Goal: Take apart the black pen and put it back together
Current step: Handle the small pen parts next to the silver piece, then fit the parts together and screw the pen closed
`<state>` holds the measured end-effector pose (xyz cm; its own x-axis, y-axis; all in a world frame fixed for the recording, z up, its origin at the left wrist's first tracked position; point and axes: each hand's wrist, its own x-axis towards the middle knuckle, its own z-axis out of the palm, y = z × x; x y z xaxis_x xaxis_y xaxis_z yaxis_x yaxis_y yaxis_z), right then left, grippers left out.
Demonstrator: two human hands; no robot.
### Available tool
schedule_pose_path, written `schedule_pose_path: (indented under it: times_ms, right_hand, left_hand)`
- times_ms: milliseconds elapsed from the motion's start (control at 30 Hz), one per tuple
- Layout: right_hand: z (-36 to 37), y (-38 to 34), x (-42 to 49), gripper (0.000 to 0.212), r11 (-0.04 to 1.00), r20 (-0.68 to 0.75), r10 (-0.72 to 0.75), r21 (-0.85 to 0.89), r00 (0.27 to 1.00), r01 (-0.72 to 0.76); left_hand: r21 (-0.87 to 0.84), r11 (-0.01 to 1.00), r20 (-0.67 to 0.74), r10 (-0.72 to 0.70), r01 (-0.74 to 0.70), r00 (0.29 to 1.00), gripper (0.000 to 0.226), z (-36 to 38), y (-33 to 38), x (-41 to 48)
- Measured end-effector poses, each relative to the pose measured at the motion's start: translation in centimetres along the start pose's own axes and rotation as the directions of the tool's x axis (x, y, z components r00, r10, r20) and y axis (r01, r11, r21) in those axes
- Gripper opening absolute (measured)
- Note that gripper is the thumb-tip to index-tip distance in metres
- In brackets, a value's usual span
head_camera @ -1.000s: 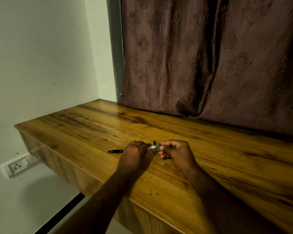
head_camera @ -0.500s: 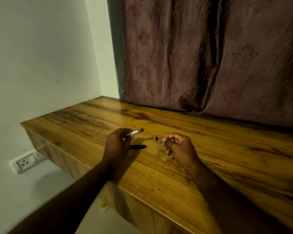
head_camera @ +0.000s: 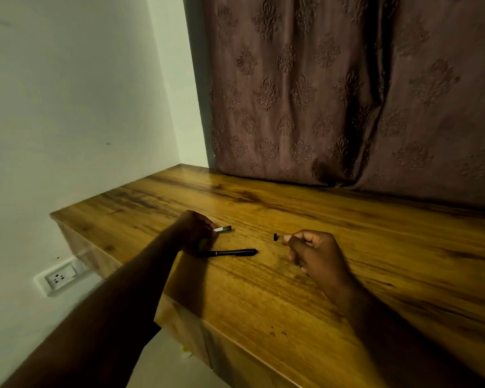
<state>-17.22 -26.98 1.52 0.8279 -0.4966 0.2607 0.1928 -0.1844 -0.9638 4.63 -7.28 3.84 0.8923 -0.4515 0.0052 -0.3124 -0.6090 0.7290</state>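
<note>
Pen lying in pieces on the wooden desk (head_camera: 347,275), dismantling seemingly under way.

The left hand (head_camera: 192,231) is pinching a short silvery piece (head_camera: 223,228); the right hand (head_camera: 312,252) is gripping a tiny black cap (head_camera: 275,236). The black pen (head_camera: 233,252) body is resting between them, nearer. Next, likely setting pieces down, then refitting.
</note>
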Motion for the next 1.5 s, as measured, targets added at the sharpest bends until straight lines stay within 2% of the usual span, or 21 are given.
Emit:
schedule_pose_path:
  times_ms: [67, 167, 300, 333, 433, 467, 500, 567, 600, 667, 733, 833, 933, 1067, 1233, 1333, 1500]
  right_hand:
    - [0.0, -0.1, 0.1, 0.022, 1.0, 0.001, -0.007, 0.008, 1.0, 0.007]
    - [0.0, 0.1, 0.2, 0.024, 1.0, -0.002, -0.022, -0.004, 1.0, 0.022]
    - [0.0, 0.4, 0.4, 0.022, 1.0, -0.006, -0.023, -0.003, 1.0, 0.023]
    - [0.0, 0.4, 0.4, 0.022, 1.0, -0.005, -0.021, -0.001, 1.0, 0.021]
    - [-0.2, 0.4, 0.4, 0.022, 1.0, -0.024, 0.003, 0.027, 1.0, -0.002]
    - [-0.3, 0.4, 0.4, 0.024, 0.999, -0.032, 0.011, 0.044, 0.999, -0.01]
    - [-0.5, 0.4, 0.5, 0.025, 0.998, -0.048, 0.018, 0.063, 0.999, -0.015]
    - [-0.7, 0.3, 0.6, 0.03, 0.995, -0.098, 0.025, 0.102, 0.995, -0.015]
    - [-0.8, 0.3, 0.7, 0.031, 0.994, -0.128, 0.028, 0.113, 0.991, -0.014]
    - [-0.9, 0.3, 0.9, 0.03, 0.993, -0.185, 0.025, 0.122, 0.982, -0.002]
    - [-1.1, 0.5, 1.3, 0.027, 0.996, -0.238, 0.006, 0.085, 0.971, 0.015]
    - [-1.9, 1.0, 2.0, 0.021, 0.982, -0.25, -0.124, -0.169, 0.96, 0.083]
    - [-2.1, 1.6, 2.4, 0.009, 0.904, -0.093, -0.148, -0.416, 0.985, 0.097]
    - [-1.3, 1.9, 3.0, 0.022, 0.751, 0.133, -0.149, -0.63, 0.98, 0.2]
    - [-0.7, 2.0, 4.0, 0.027, 0.684, 0.274, -0.121, -0.674, 0.954, 0.28]
    - [-0.8, 2.3, 4.6, 0.027, 0.674, 0.306, -0.117, -0.674, 0.945, 0.302]
    - [-0.8, 2.8, 5.4, 0.024, 0.619, 0.346, -0.128, -0.705, 0.93, 0.347]
  left_hand:
    - [0.026, 1.0, -0.007, 0.005, -0.004, 1.0, 0.007, 0.2, -0.1, 0.6]
    - [0.032, 0.999, -0.017, -0.031, 0.031, 0.999, 0.019, 0.4, -0.2, 1.2]
    - [0.005, 0.999, -0.041, -0.042, 0.042, 0.998, 0.022, 0.7, -0.3, 1.4]
    - [-0.039, 0.997, -0.042, -0.072, 0.071, 0.996, 0.021, 0.7, -0.2, 1.3]
    - [-0.309, 0.938, -0.038, -0.175, 0.155, 0.984, 0.009, 1.0, -0.4, -0.2]
    - [-0.35, 0.929, -0.123, -0.176, 0.123, 0.977, 0.007, 1.1, -0.9, -0.5]
    - [-0.324, 0.944, -0.271, -0.163, 0.07, 0.949, 0.011, 1.3, -1.5, -0.9]
    - [-0.106, 0.994, -0.566, -0.05, -0.013, 0.823, 0.016, 1.5, -2.5, -2.4]
    - [-0.025, 0.997, -0.624, 0.039, -0.07, 0.781, 0.015, 1.9, -2.2, -3.8]
    - [0.087, 0.963, -0.592, 0.257, -0.256, 0.764, 0.007, 2.6, -1.3, -6.4]
    - [0.226, 0.89, -0.456, 0.456, -0.396, 0.764, 0.01, 3.7, -0.6, -8.5]
    - [0.398, 0.766, -0.251, 0.62, -0.505, 0.743, 0.025, 4.8, -0.2, -9.8]
    - [0.452, 0.727, -0.153, 0.634, -0.517, 0.758, 0.03, 5.5, -0.1, -9.1]
    - [0.45, 0.743, -0.121, 0.6, -0.495, 0.791, 0.038, 6.4, 1.2, -8.1]
    - [0.456, 0.745, -0.062, 0.571, -0.486, 0.818, 0.041, 7.1, 1.5, -7.1]
    - [0.435, 0.751, -0.073, 0.579, -0.497, 0.812, 0.032, 7.1, 1.3, -7.2]
    - [0.41, 0.783, -0.085, 0.544, -0.469, 0.835, 0.034, 7.0, 1.6, -7.4]
